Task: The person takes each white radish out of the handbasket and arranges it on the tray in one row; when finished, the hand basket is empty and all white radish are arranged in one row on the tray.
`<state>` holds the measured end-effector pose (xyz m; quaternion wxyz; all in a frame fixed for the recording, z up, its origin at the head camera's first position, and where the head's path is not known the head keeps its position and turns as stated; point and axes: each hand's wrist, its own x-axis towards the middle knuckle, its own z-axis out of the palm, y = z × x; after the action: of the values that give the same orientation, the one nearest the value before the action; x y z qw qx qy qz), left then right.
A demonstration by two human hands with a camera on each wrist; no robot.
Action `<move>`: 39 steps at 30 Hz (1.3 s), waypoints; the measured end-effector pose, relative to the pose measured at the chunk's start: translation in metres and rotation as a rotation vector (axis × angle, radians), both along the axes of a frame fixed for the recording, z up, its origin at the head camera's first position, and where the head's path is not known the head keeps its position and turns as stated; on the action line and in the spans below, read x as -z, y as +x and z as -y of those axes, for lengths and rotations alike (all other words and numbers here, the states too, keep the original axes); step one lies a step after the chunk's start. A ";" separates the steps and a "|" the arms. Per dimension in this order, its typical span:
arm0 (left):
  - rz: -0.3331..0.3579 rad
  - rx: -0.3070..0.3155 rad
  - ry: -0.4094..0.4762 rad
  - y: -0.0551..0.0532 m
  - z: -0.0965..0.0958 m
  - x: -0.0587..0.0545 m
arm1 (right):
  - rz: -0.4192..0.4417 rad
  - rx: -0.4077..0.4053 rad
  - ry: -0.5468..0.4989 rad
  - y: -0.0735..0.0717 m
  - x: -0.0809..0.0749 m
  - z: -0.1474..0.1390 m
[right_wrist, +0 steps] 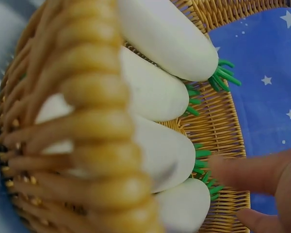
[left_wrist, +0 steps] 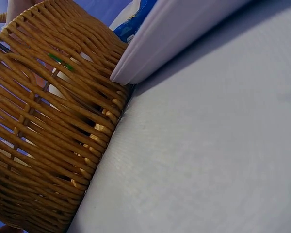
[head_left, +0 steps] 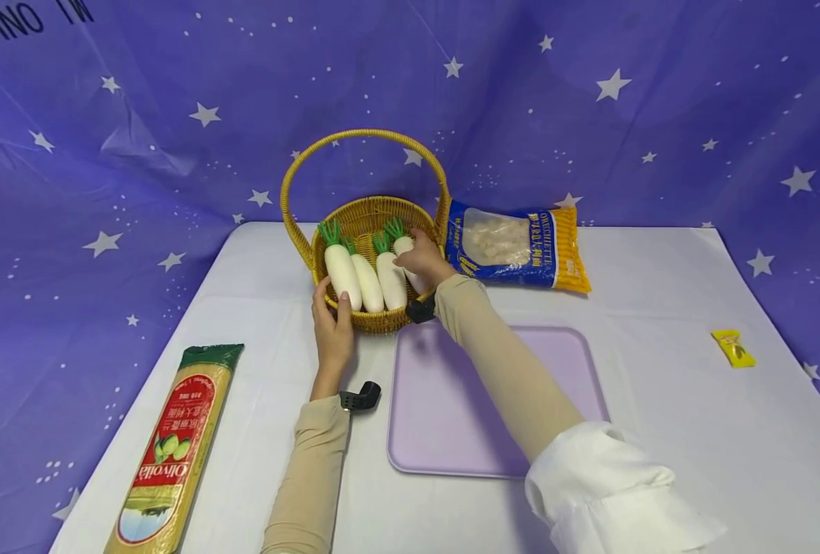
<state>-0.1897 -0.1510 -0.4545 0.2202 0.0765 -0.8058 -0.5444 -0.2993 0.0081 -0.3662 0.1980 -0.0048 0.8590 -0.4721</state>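
Several white radishes with green tops, one of them at the left (head_left: pixel 343 277), lie side by side in a yellow wicker basket (head_left: pixel 375 206) with a tall hoop handle. My left hand (head_left: pixel 334 335) holds the basket's front left rim, its thumb over the edge beside that radish. Inside the right side of the basket, my right hand (head_left: pixel 425 260) is at the rightmost radish (right_wrist: pixel 186 206). In the right wrist view its fingers are spread and fairly straight, close by the green leaves (right_wrist: pixel 214 188). The left wrist view shows mostly the basket's woven outer wall (left_wrist: pixel 53 116).
A lilac tray (head_left: pixel 445 415) lies in front of the basket, beneath the right forearm. Right of the basket rests a blue and yellow orecchiette bag (head_left: pixel 514 246). A spaghetti pack (head_left: pixel 178 446) lies at the left edge, a small yellow packet (head_left: pixel 733 348) far right.
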 end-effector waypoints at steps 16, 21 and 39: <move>0.004 -0.014 -0.012 0.002 -0.001 0.000 | 0.082 -0.058 -0.170 0.000 -0.002 -0.010; -0.005 -0.009 -0.010 0.002 0.000 -0.001 | 0.153 -0.105 -0.231 -0.004 -0.004 -0.018; 0.004 -0.005 -0.023 0.000 0.000 0.000 | 0.327 -0.164 -0.663 -0.013 0.008 -0.033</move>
<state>-0.1893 -0.1513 -0.4541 0.2208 0.0768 -0.8124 -0.5343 -0.3118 0.0408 -0.3743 0.3574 -0.0621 0.6132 -0.7017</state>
